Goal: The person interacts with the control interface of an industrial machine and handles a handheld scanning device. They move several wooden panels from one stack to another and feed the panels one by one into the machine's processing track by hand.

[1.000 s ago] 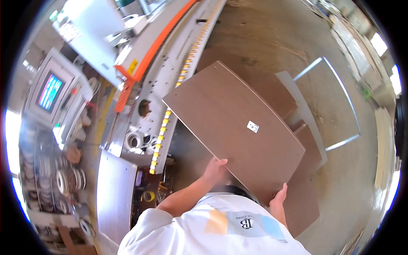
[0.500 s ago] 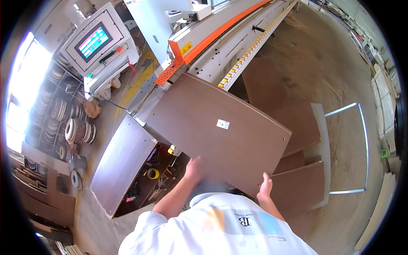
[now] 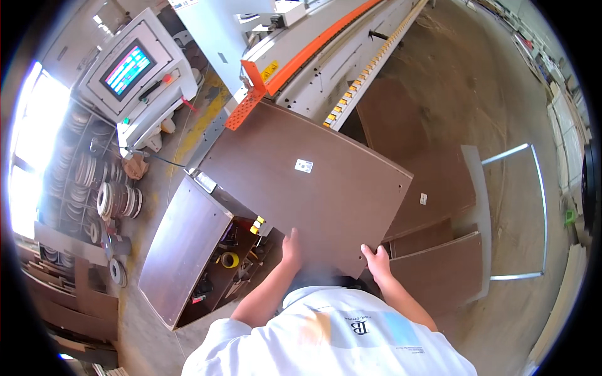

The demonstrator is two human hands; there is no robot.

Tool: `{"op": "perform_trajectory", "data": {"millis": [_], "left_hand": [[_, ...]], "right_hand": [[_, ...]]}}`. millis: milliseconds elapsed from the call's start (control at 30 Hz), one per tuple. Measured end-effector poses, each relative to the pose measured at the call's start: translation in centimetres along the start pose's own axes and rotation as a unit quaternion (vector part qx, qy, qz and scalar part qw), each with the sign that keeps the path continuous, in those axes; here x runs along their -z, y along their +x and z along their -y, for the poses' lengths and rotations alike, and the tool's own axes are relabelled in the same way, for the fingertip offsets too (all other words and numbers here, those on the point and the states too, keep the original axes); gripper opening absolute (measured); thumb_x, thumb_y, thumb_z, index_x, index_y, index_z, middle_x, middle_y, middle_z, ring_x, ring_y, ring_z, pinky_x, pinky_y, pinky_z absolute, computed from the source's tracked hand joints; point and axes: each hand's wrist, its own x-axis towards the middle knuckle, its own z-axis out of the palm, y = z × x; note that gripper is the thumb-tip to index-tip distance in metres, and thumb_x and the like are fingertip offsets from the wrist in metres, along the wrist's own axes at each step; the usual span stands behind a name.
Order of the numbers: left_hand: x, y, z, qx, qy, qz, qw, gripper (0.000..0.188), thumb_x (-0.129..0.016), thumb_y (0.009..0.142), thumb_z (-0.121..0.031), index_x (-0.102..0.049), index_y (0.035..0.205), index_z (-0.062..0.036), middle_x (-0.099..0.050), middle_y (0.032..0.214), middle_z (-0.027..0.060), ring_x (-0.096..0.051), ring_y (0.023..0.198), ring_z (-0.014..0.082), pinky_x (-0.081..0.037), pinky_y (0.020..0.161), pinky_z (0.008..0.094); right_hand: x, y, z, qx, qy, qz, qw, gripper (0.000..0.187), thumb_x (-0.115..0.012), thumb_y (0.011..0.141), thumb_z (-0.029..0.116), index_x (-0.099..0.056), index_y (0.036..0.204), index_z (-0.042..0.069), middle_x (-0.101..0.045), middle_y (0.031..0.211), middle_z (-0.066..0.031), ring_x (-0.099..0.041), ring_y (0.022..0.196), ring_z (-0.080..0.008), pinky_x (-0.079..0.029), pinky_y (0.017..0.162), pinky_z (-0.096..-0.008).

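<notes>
A large brown board [image 3: 276,194] with a small white label [image 3: 303,165] lies slanted in front of me. Its far end sits under the orange perforated guard [image 3: 248,103] of a long machine. My left hand [image 3: 291,252] is closed at the board's near left edge; some of its fingers are hidden. At the near right corner my right hand [image 3: 377,263] grips the board, thumb on the top face and the other fingers out of sight beneath. Small holes show near the board's right corners.
Left of me stands a brown cabinet [image 3: 182,244] holding yellow tape [image 3: 229,259] and tools. A control panel with a lit screen [image 3: 128,69] is at the far left. More brown boards [image 3: 439,266] and a metal frame [image 3: 540,213] lie to the right. Edging rolls [image 3: 113,199] stand at left.
The board has slid left along the machine, its right corner shifting with it. My right hand has moved left with the board. A label on a board at right now shows.
</notes>
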Motion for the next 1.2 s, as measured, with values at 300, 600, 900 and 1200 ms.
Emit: {"op": "perform_trajectory", "data": {"millis": [300,600,900,1200], "left_hand": [[-6.4,5.9,-1.7,0.054,0.001,0.018,0.998,0.049,-0.055,0.103,-0.047,-0.053,0.127,-0.0035,-0.063,0.112,0.0104,-0.063,0.092,0.0253,-0.056,0.081,0.0502],[-12.6,9.0,-5.1,0.057,0.075,0.090,0.991,0.044,-0.044,0.108,-0.046,-0.056,0.124,-0.0073,-0.068,0.105,0.0115,-0.068,0.088,0.0278,-0.058,0.082,0.0444],[-8.9,7.4,0.9,0.133,0.435,0.268,0.849,0.042,-0.055,0.103,-0.041,-0.054,0.127,-0.0055,-0.069,0.092,0.0130,-0.067,0.075,0.0213,-0.057,0.072,0.0373],[0.8,7.3,4.2,0.253,0.630,0.294,0.673,0.034,-0.056,0.104,-0.027,-0.058,0.127,-0.0031,-0.069,0.103,0.0102,-0.068,0.089,0.0184,-0.055,0.077,0.0312]], "right_hand": [[2.1,3.4,4.1,0.051,-0.101,-0.116,0.987,0.059,-0.071,0.090,0.051,-0.062,0.103,-0.005,-0.072,0.096,-0.0210,-0.072,0.093,-0.0332,-0.055,0.081,-0.0433],[1.4,-2.8,-4.3,-0.078,0.256,0.019,0.963,0.040,-0.063,0.099,0.041,-0.067,0.103,0.001,-0.074,0.094,-0.0098,-0.071,0.077,-0.0158,-0.057,0.071,-0.0290],[-4.5,-1.8,-27.7,-0.342,0.467,-0.272,0.769,0.038,-0.064,0.098,0.047,-0.065,0.108,0.010,-0.069,0.091,-0.0033,-0.064,0.076,-0.0138,-0.054,0.070,-0.0310],[-3.6,4.5,-34.8,-0.381,0.645,-0.476,0.461,0.072,-0.090,0.075,0.048,-0.060,0.121,0.002,-0.059,0.096,-0.0081,-0.053,0.069,-0.0204,-0.049,0.056,-0.0360]]}}
